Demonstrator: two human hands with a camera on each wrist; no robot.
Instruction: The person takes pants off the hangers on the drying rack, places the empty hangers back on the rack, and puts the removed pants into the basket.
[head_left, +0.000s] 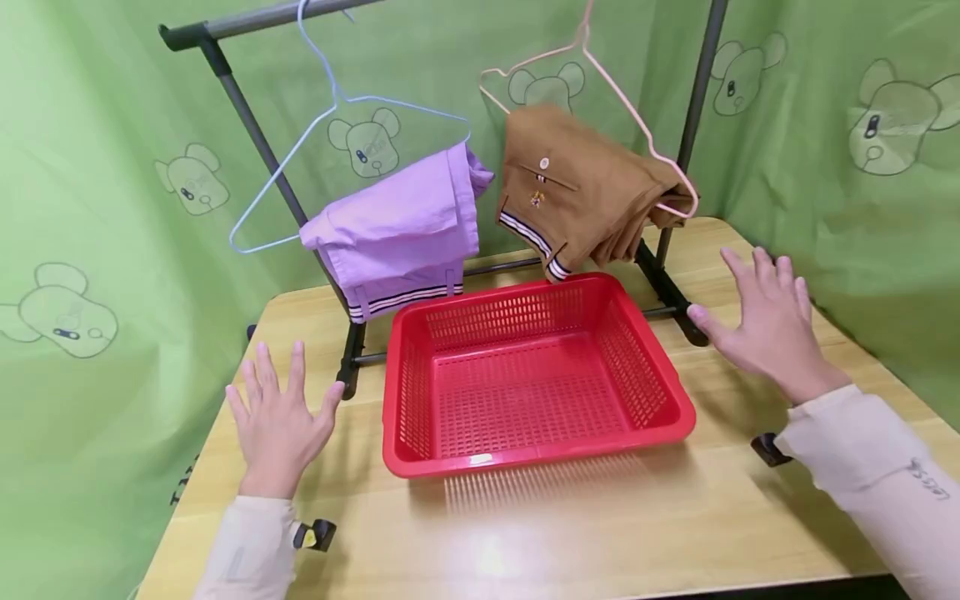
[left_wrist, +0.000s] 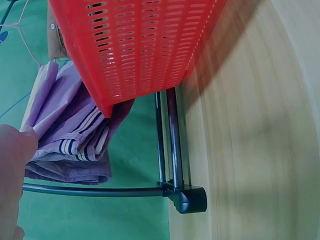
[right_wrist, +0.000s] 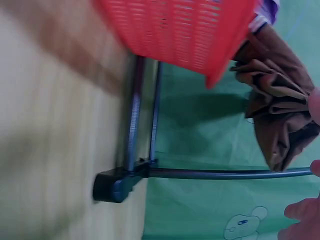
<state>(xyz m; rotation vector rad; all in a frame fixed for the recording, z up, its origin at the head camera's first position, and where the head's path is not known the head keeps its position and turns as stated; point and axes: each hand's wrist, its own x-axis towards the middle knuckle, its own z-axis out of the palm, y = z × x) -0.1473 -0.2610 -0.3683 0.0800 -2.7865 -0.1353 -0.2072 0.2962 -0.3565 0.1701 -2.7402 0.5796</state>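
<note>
My left hand [head_left: 281, 425] is held over the left of the table with its fingers spread, holding nothing. On the other side my right hand [head_left: 772, 325] is likewise spread and holds nothing. Between them a red plastic basket [head_left: 540, 454] with slotted walls sits on the table. Folded lilac trousers [head_left: 397, 225] with a striped waistband hang over the bar of a blue hanger [head_left: 262, 196]. Brown trousers [head_left: 577, 175], also striped at the waist, drape over a pink hanger [head_left: 622, 92]. The left wrist view shows the lilac trousers [left_wrist: 75, 130] beyond my thumb.
A dark metal clothes rack [head_left: 255, 125] stands at the back of the wooden table [head_left: 480, 542], its feet [head_left: 678, 312] on either side of the basket. Green curtains [head_left: 97, 167] with mouse-like bear prints surround the table.
</note>
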